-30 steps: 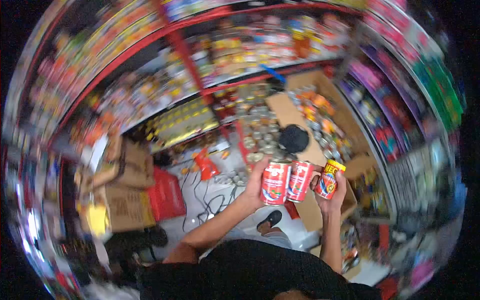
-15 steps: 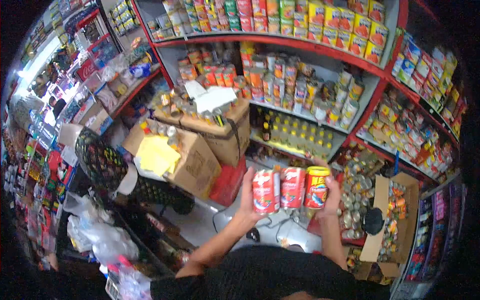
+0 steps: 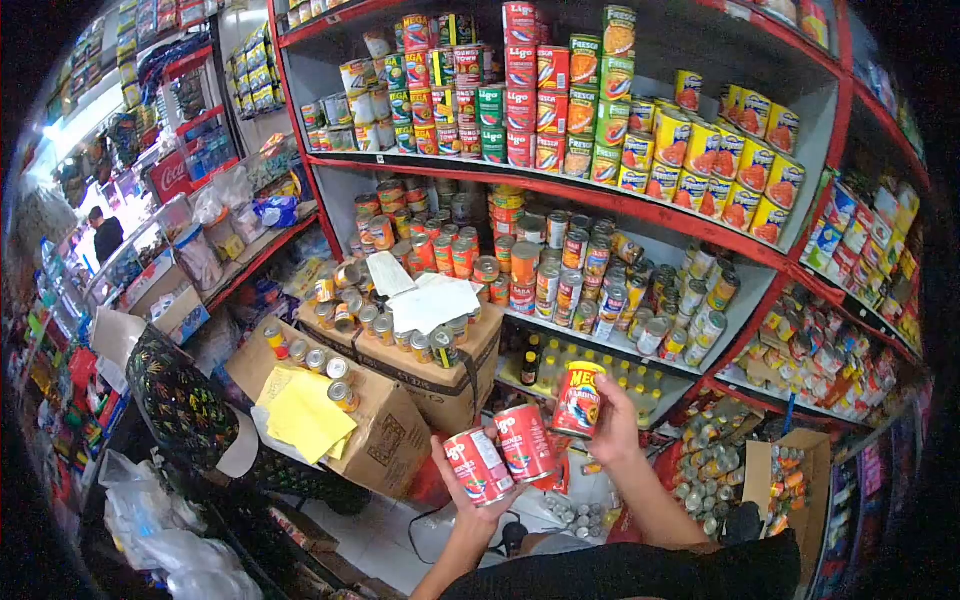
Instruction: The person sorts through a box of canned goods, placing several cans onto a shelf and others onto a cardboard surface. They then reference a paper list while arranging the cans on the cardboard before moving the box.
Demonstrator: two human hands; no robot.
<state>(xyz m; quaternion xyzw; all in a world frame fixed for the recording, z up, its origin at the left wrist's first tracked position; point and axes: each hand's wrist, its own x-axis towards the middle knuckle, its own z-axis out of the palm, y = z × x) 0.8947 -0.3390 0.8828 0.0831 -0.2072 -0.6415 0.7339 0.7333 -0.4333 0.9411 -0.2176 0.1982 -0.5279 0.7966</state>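
Note:
Two red Ligo sardine cans, the outer one point(image 3: 478, 468) and the inner one point(image 3: 525, 445), sit side by side, tilted, in my left hand point(image 3: 490, 513). Its fingers are closed around the outer can from the left and below. My right hand point(image 3: 618, 428) grips a Mega sardine can point(image 3: 578, 400) with a yellow top and red label. This can is held a little higher, to the right of the Ligo cans and in front of the lower shelf. Part of the right hand's grip is hidden behind the can.
Ahead stands a red-edged shelf point(image 3: 560, 188) stacked with cans. Cartons point(image 3: 390, 440) with loose cans, white papers point(image 3: 435, 305) and yellow paper point(image 3: 305, 415) are at left. An open box of cans point(image 3: 755, 480) stands at right. Plastic bags point(image 3: 150, 530) lie lower left.
My right hand has lifted the Mega can up and away from the two Ligo cans, which it was level with before. The Ligo cans are lower and tilted. My view has tipped upward.

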